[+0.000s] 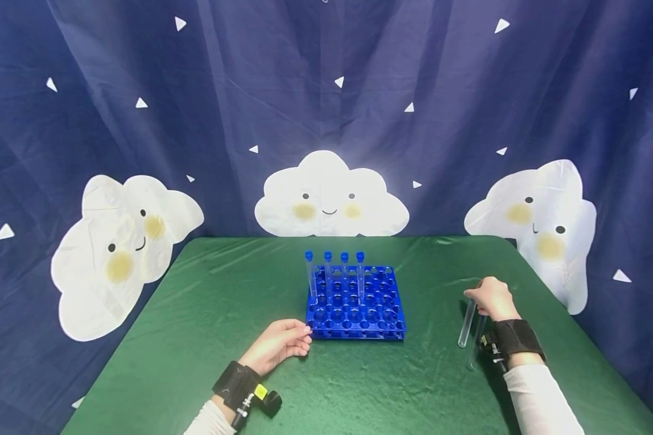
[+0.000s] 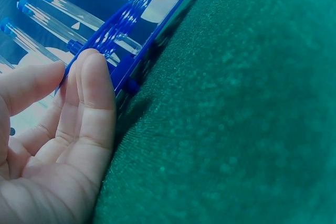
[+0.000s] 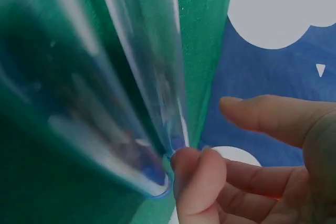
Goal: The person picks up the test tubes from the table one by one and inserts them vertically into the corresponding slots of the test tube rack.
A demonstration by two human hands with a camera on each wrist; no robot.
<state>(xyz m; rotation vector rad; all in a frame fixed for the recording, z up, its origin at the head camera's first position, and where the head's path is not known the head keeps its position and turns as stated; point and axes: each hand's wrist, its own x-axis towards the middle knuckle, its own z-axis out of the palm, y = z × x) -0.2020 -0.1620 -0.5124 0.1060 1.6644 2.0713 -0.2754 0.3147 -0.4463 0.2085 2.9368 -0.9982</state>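
A blue test tube rack (image 1: 356,308) stands on the green table, with several blue-capped clear test tubes (image 1: 328,275) upright in its left and middle holes. My left hand (image 1: 280,345) holds the rack's near left corner, thumb and fingers on either side of the edge in the left wrist view. To the right, two clear tubes are by my right hand (image 1: 492,299): one test tube (image 1: 467,325) farther left, another test tube (image 1: 477,344) nearer the wrist. In the right wrist view, curled fingers touch the blue end of one tube (image 3: 152,61); the thumb stands apart.
A green cloth (image 1: 223,290) covers the table. Behind it hangs a dark blue curtain (image 1: 283,96) with white clouds and triangles. Each wrist wears a black strap with a small camera.
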